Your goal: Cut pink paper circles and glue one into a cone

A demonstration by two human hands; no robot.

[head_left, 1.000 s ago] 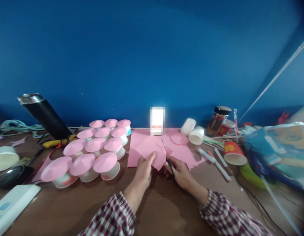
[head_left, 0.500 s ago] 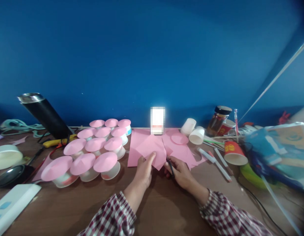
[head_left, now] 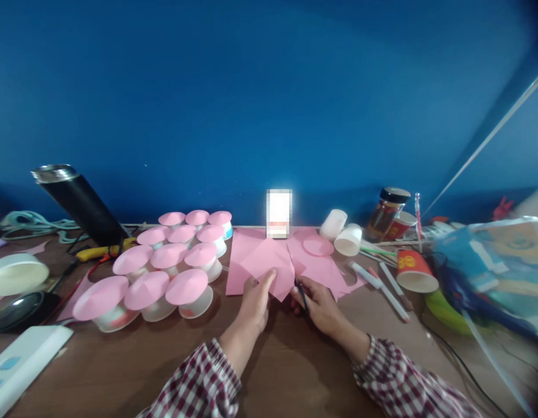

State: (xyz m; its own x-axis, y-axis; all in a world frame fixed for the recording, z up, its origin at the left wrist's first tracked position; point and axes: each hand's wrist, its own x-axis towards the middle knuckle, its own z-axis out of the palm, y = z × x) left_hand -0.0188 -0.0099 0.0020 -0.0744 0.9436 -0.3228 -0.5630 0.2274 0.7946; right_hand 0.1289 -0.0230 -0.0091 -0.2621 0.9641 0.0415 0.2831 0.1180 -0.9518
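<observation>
My left hand point(head_left: 255, 302) grips a piece of pink paper point(head_left: 269, 264), thumb on top and fingers folded underneath. In my right hand point(head_left: 318, 305) are dark scissors point(head_left: 302, 295), held at the paper's right edge; the blades are mostly hidden. Below and behind this piece lie larger pink sheets point(head_left: 238, 247), with a pink paper disc point(head_left: 317, 246) on the right one. Jagged pink offcuts point(head_left: 345, 281) lie beside my right hand. To the left stand several paper cups point(head_left: 194, 303), each topped with a shallow pink paper cone point(head_left: 187, 287).
White cups point(head_left: 348, 240) lie at the back right, near markers point(head_left: 393, 299), a red cup point(head_left: 416, 271) and a dark-lidded jar point(head_left: 386, 215). A plastic bag point(head_left: 499, 261) fills the far right. Leftward are a black flask point(head_left: 81, 203), a pale bowl point(head_left: 18, 276) and a power strip point(head_left: 29, 363).
Both hands, the scissors and the pink paper stay almost exactly in place. At the far left, the pale bowl shows slightly further right.
</observation>
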